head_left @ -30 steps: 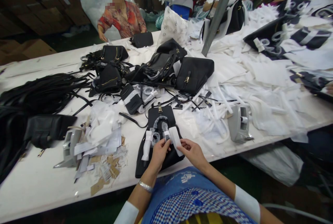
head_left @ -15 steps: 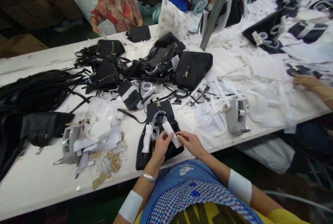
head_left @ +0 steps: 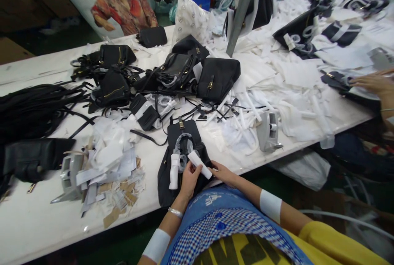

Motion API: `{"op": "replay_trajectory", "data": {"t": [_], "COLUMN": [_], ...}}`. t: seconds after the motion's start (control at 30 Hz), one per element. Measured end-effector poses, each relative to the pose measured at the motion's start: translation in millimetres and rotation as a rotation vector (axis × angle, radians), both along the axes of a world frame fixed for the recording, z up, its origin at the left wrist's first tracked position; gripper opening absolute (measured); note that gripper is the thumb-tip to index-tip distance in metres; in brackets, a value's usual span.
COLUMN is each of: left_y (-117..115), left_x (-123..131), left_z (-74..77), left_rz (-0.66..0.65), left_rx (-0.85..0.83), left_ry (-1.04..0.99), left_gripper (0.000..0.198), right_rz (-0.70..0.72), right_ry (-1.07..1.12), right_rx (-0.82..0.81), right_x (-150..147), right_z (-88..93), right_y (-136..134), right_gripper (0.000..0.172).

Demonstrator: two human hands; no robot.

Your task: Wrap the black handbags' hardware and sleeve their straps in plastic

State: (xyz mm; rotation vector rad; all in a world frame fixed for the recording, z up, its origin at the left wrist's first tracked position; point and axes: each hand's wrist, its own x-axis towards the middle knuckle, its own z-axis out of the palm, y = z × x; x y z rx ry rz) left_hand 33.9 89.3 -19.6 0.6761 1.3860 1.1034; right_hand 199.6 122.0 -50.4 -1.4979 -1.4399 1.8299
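Observation:
A black backpack lies on the table in front of me, with its gold clasp at the far end. Clear film covers its curved handle. Two white-wrapped strap ends rest on the bag. My left hand pinches the right white wrap between thumb and fingers. At that wrap's lower end, my right hand has its fingertips closed against it, partly hidden. The left white wrap lies untouched beside my left hand.
Grey tape dispensers stand left and right. Paper scraps and tags lie by the left one. Black bags and straps cover the table behind. A metal post rises there. Co-workers stand across and at right.
My view has shifted, so the table's things sit further left. My right hand has moved lower along the bag's right edge, while my left hand keeps hold of the white wrap.

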Motion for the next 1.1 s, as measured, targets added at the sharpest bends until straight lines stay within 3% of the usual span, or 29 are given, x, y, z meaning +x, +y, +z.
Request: {"op": "replay_trajectory", "data": {"t": [0.13,0.33,0.53,0.6,0.7,0.8,0.93,1.0,1.1], "left_y": [-10.9,-6.2,1.7,2.7,5.5,2.6,-25.6,-45.1,-66.9], "left_x": [0.5,11.5,28.1,28.0,23.3,14.4,-0.3,-7.0,-15.1], "left_z": [-7.3,-18.0,-46.4,-48.0,-38.3,-15.9,13.9,17.9,9.8], "left_rz": [0.059,0.047,0.147,0.167,0.169,0.172,0.238,0.299,0.269], "left_rx": [0.007,0.047,0.069,0.058,0.077,0.130,0.184,0.081,-0.176], "left_ry": [0.173,0.475,0.619,0.615,0.553,0.532,0.893,1.042,0.878], "left_gripper": [0.046,0.042,0.031,0.033,0.035,0.044,0.038,0.043,0.069], "right_rz": [-0.005,-0.047,0.098,0.134,0.114,0.056,0.054,0.101,0.146], "right_ry": [0.035,0.178,0.279,0.244,0.097,-0.034,-0.169,-0.206,-0.234], "right_rx": [0.059,-0.049,-0.056,-0.027,0.010,0.074,0.225,0.278,0.300], "right_x": [0.2,16.2,27.8,24.7,16.9,14.0,24.2,30.1,33.8], "right_z": [-1.0,-11.4,-37.7,-42.1,-41.9,-35.8,-25.4,-19.8,-9.3], "right_y": [1.3,0.9,8.7,10.5,12.4,19.5,40.8,50.9,59.1], "right_gripper": [0.036,0.037,0.065,0.063,0.045,0.040,0.041,0.042,0.043]}}
